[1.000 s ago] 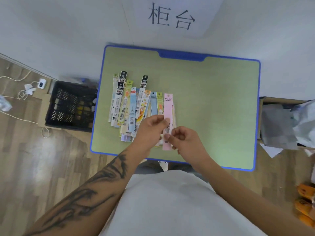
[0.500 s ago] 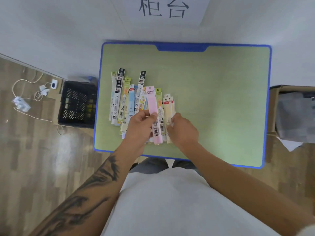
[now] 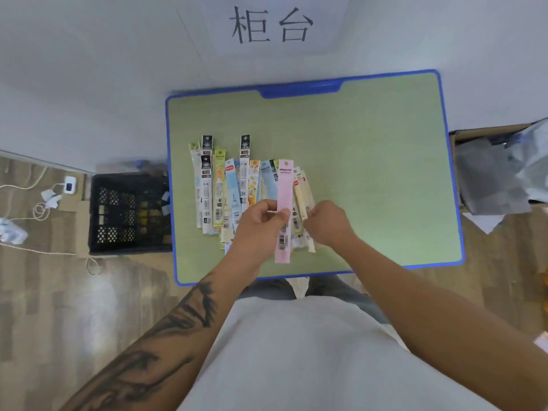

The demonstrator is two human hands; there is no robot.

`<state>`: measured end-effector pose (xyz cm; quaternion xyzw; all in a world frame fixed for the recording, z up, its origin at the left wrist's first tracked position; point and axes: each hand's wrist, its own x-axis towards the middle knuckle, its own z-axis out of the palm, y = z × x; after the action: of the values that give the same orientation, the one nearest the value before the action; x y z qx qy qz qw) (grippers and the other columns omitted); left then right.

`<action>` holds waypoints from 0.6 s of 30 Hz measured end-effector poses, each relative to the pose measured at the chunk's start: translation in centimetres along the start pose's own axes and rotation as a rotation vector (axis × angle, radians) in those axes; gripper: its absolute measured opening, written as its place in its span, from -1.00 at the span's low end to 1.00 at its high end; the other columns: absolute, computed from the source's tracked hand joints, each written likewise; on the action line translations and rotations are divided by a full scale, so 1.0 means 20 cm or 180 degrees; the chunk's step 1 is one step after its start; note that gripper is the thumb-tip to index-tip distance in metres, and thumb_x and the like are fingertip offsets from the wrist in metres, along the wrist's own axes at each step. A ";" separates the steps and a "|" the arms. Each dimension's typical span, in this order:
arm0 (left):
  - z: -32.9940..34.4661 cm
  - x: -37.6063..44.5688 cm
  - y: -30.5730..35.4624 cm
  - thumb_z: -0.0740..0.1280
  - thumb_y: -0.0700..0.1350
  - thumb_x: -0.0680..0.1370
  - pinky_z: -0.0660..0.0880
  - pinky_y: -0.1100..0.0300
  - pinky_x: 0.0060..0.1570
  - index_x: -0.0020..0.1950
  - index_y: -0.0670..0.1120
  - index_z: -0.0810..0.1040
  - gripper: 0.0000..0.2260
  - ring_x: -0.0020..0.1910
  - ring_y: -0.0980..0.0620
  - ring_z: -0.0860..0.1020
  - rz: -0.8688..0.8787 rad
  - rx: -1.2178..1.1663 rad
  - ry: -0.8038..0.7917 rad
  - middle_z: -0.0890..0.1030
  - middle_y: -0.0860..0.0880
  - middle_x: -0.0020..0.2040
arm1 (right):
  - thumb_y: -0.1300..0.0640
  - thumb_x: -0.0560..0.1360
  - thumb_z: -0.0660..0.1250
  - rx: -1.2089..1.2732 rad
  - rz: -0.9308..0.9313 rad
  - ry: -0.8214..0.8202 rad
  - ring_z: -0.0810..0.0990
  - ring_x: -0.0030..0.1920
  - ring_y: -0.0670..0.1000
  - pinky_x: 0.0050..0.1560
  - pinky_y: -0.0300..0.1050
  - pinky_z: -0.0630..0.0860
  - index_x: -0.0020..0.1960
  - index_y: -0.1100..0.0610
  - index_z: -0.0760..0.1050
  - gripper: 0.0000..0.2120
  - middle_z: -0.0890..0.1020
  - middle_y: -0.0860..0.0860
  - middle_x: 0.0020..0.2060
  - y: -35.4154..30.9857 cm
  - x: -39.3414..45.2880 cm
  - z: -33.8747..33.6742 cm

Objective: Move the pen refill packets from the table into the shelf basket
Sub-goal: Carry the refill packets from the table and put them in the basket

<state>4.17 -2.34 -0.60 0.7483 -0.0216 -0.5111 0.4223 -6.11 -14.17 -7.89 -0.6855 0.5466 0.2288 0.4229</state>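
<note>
The left hand (image 3: pixel 261 216) reaches in from the lower left on a tattooed forearm, knuckles up, and pinches a pink packet (image 3: pixel 284 209) near its middle, thumb and curled fingers (image 3: pixel 283 214) clamped on it. The packet runs lengthwise away from the person, lying over the right part of the row, its near end reaching closer to the front edge than the others.

The right hand (image 3: pixel 327 222) comes in from the lower right with the wrist bent inward. Its fingers are curled at the cream packets (image 3: pixel 302 191) just right of the pink one; it seems to be gripping them, though the fingertips are hidden under the hand and the hold cannot be told for certain.

The other packets (image 3: pixel 221 188) lie side by side in a loose fan on the left half of the green tabletop (image 3: pixel 370 161), some overlapping, the black-topped ones sticking out farthest.

A black basket (image 3: pixel 130 215) sits on the floor just beside the tabletop's left edge, well left of both hands. A white sign (image 3: pixel 271 25) with two characters hangs on the wall beyond. A cardboard box (image 3: pixel 498 173) holding grey plastic stands to the right.
</note>
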 end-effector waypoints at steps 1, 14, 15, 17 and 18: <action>-0.01 0.00 0.00 0.37 -0.10 0.66 0.58 0.00 0.09 0.02 -0.01 0.64 -0.93 -0.12 0.07 0.60 0.0031 0.0052 -0.0044 0.69 0.00 -0.08 | 0.27 0.49 0.29 0.0182 0.0012 0.0037 0.48 -0.30 0.14 -0.39 -0.17 0.34 -0.30 0.14 0.36 -0.79 0.47 0.03 -0.40 0.00 -0.02 0.00; 0.39 -0.07 0.10 0.33 -0.22 0.66 0.62 0.00 -0.13 0.05 0.02 0.63 -0.85 -0.28 0.06 0.61 0.0321 0.1083 -0.1636 0.64 0.01 -0.17 | 0.26 0.52 0.49 0.3968 0.0604 0.0992 0.65 -0.21 0.05 -0.15 -0.01 0.61 -0.03 0.16 0.54 -0.87 0.73 0.17 -0.13 0.50 -0.66 -0.03; 0.46 -0.10 0.10 0.33 -0.24 0.65 0.62 -0.02 -0.14 0.04 -0.01 0.64 -0.85 -0.28 0.02 0.59 0.0360 0.1157 -0.1779 0.62 -0.01 -0.18 | 0.27 0.54 0.46 0.4202 0.0621 0.1113 0.65 -0.23 0.03 -0.20 -0.07 0.61 0.00 0.17 0.56 -0.90 0.72 0.12 -0.16 0.56 -0.71 -0.04; 0.59 -0.16 0.09 0.33 -0.26 0.65 0.57 0.02 -0.22 0.03 -0.06 0.64 -0.86 -0.28 -0.03 0.54 0.0454 0.1317 -0.2024 0.58 -0.02 -0.23 | 0.31 0.57 0.41 0.4566 0.0660 0.1358 0.64 -0.26 0.01 -0.23 -0.13 0.58 -0.01 0.17 0.58 -0.94 0.69 0.07 -0.21 0.69 -0.82 -0.05; 0.66 -0.20 0.08 0.33 -0.27 0.64 0.55 0.04 -0.24 0.03 -0.07 0.64 -0.86 -0.29 -0.03 0.54 0.0489 0.1393 -0.2129 0.58 -0.01 -0.25 | 0.31 0.57 0.40 0.4748 0.0682 0.1478 0.63 -0.25 0.02 -0.23 -0.13 0.57 -0.03 0.17 0.60 -0.94 0.68 0.07 -0.22 0.76 -0.87 -0.05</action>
<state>-7.46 -9.48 1.85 0.6092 -0.3218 -0.6766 0.2598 -25.82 -5.99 1.11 -0.1947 0.6932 -0.3078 0.6219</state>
